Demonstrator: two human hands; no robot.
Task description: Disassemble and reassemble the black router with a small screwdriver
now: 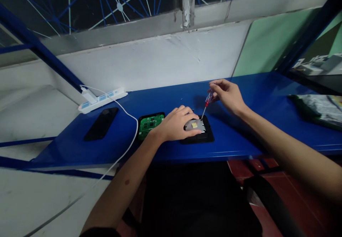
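Observation:
My right hand (224, 94) grips a screwdriver (208, 98) by its clear handle, with a red collar below the fingers. The slim shaft tilts down, and its tip meets the upper right corner of a silver metal plate (199, 126) with a yellowish square pad (194, 125) on it. That plate lies in a black plastic housing (210, 137) on the table. From the left, my left hand (177, 123) is closed over the plate, thumb along the near side and fingers along the far side. Its palm hides the plate's left part. Any screw under the tip is too small to see.
Left of my left hand, a green circuit board (149, 124) sits in a black shell. Farther left are a black phone (101, 124), a white power strip (103, 100) and a white cable (137, 126). A plastic-wrapped package (320, 109) lies right on the blue table (171, 153).

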